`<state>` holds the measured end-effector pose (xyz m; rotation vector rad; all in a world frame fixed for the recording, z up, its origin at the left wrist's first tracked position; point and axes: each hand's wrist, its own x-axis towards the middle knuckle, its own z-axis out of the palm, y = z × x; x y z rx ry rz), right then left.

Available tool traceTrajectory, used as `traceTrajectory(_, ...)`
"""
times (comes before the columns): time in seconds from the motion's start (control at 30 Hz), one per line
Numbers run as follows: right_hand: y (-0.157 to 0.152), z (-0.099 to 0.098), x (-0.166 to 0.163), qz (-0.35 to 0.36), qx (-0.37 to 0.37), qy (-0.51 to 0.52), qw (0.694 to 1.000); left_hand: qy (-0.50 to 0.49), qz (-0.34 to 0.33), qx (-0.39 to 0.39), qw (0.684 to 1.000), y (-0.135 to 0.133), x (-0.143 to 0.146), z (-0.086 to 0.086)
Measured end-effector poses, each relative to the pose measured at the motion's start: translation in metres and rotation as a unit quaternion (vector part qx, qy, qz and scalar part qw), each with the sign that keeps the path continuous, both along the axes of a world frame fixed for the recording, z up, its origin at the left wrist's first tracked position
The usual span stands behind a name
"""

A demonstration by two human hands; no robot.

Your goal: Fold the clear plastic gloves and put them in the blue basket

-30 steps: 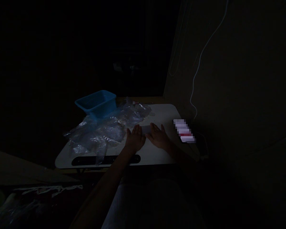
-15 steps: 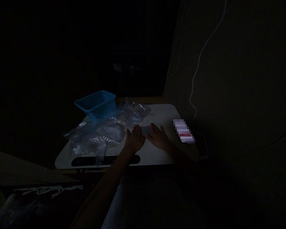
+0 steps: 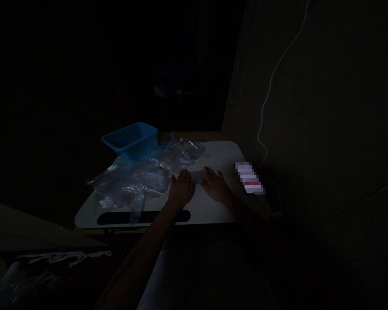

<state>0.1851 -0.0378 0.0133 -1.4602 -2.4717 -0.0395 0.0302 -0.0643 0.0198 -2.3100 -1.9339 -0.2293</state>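
Note:
Both hands lie palm down on the white table (image 3: 210,209). Beneath their fingers is a small, flat, translucent piece that looks like plastic film (image 3: 198,175); its ends are hidden under the hands. My left hand (image 3: 182,188) is flat with fingers stretched out, pressing on the left side of the piece. My right hand (image 3: 216,186) lies on the right side, thumb spread toward the left. A heap of crumpled clear plastic bags (image 3: 132,183) spreads just left of my left hand. The scene is very dark, so fine detail is lost.
A blue plastic basin (image 3: 142,144) stands at the table's back left, beside the bags. A phone with a lit, blurred-out screen (image 3: 249,177) lies at the right edge. A white cable (image 3: 261,112) hangs along the wall. A black slot (image 3: 116,218) runs along the front edge.
My left hand has shifted very slightly to the left, and the gap between the hands is a little wider. The bags, basin and phone stay where they were.

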Motion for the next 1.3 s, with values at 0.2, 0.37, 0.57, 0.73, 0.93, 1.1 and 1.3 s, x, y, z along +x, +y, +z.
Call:
traceTrajectory(0.2,-0.008,0.008,-0.007,0.019,0.053,0.035,0.998,0.008,-0.005,0.001,1.0,0.001,0.001,0.0)
traceTrajectory(0.37,-0.009,0.009,-0.021,0.072,0.021,0.025,0.997,0.01,-0.001,-0.019,1.0,0.0,0.001,0.001)
traceTrajectory(0.57,-0.005,0.003,-0.023,0.093,-0.004,-0.015,0.996,0.01,-0.004,-0.022,1.0,0.0,0.001,0.001)
traceTrajectory(0.73,-0.005,0.001,-0.025,0.08,-0.009,-0.022,0.996,0.015,-0.001,-0.027,1.0,0.0,0.001,0.001)
traceTrajectory(0.93,-0.007,0.004,-0.026,0.049,-0.013,-0.02,0.999,0.012,0.002,-0.027,1.0,-0.001,0.002,0.003)
traceTrajectory(1.1,-0.007,0.004,-0.022,0.029,-0.007,-0.022,0.999,0.008,0.006,-0.025,1.0,-0.002,0.003,0.005)
traceTrajectory(1.3,-0.007,0.005,-0.016,0.019,-0.017,-0.01,1.0,0.018,0.005,-0.018,1.0,-0.001,0.003,0.004)
